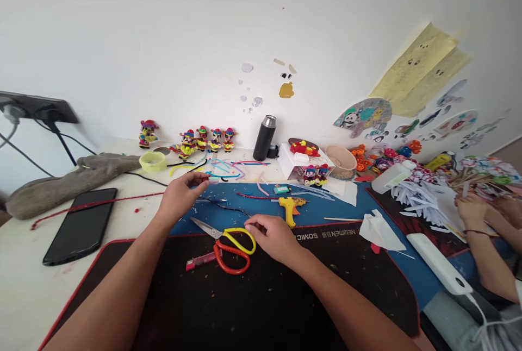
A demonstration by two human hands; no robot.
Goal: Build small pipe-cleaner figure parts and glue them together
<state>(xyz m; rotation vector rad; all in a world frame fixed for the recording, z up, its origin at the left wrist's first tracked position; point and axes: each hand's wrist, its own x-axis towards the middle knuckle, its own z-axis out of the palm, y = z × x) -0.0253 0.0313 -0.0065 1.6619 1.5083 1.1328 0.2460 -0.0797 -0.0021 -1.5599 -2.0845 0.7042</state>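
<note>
Mid-frame, the dark cord (230,208) slants from upper left down to lower right, above scissors (219,234) whose blades point upper left. Its lower end is lost at the fingertips of the right hand (275,237), loosely curled beside the scissors' yellow handle; the left hand (183,193) has fingertips nearly together, and whether either grips anything cannot be told.

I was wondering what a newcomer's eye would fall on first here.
Probably the scissors with one yellow and one red handle, lying beside the right hand. The yellow glue gun just beyond that hand also stands out against the blue surface. Next might come the small, colourful figures by the white wall.
</note>
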